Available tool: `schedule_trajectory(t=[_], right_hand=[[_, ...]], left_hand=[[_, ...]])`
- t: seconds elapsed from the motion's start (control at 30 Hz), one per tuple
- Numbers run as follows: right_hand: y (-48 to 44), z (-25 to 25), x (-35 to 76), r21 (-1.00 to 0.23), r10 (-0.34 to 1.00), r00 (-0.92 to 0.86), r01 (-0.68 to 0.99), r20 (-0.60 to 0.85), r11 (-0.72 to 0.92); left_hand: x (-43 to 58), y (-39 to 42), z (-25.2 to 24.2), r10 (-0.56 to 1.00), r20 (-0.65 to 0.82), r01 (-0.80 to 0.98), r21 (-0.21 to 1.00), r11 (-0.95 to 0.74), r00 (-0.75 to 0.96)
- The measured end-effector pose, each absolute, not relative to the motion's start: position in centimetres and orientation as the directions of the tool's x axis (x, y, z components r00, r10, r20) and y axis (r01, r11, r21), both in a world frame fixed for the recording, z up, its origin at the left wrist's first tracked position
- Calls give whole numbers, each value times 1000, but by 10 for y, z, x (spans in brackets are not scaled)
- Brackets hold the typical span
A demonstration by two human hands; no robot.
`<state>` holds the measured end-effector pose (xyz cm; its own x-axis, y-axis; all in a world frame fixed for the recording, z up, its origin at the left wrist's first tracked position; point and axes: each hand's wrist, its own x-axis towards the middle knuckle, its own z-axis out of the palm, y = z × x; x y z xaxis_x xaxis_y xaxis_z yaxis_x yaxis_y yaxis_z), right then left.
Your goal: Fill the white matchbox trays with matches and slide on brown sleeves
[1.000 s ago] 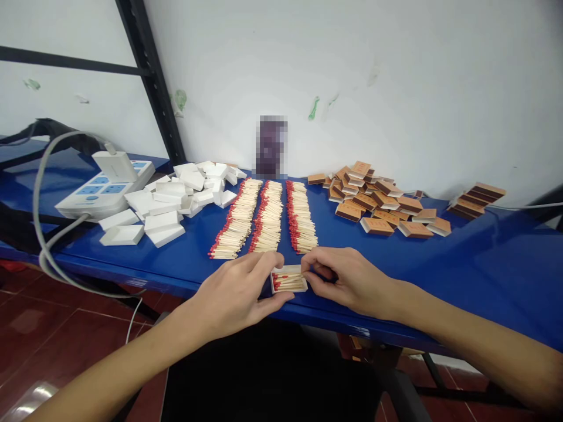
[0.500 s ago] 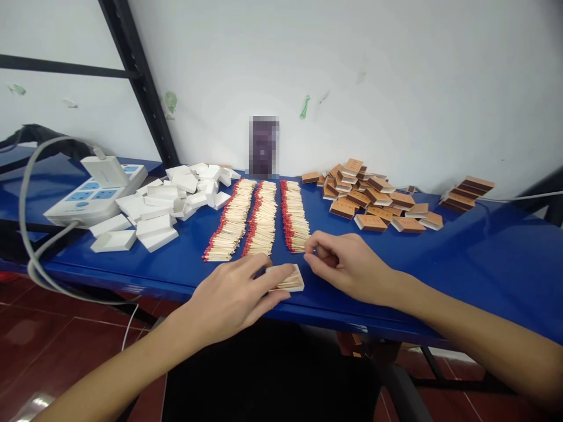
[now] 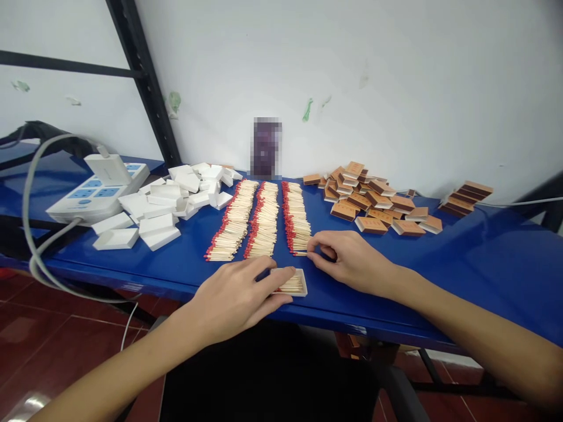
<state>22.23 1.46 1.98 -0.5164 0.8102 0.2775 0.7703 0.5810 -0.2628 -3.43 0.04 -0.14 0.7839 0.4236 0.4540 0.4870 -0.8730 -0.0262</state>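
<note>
A white matchbox tray (image 3: 300,289) with matches in it lies near the table's front edge. My left hand (image 3: 241,293) holds it from the left, its fingers around the tray and one fingertip over the matches. Just beyond, my right hand (image 3: 347,258) pinches matches at the near end of the right match row (image 3: 297,214). Two more rows of red-tipped matches, the middle row (image 3: 263,220) and the left row (image 3: 233,220), lie to the left of it.
Empty white trays (image 3: 160,205) are heaped at the left beside a power strip (image 3: 99,193) with a grey cable. Orange matchbox sleeves (image 3: 372,202) are piled at the right, with a small stack (image 3: 466,198) further right. A pixelated dark object (image 3: 266,147) stands against the wall.
My right hand has closed its fingertips on matches at the near end of the right row. My left hand remains on the tray.
</note>
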Motion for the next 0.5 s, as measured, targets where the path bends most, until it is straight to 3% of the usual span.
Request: schedule_trajectory(t=[0.5], right_hand=[[10, 19, 223, -192, 758, -607, 735, 240, 650]], left_hand=[[-34, 1, -3, 441, 474, 490, 22, -871, 762]])
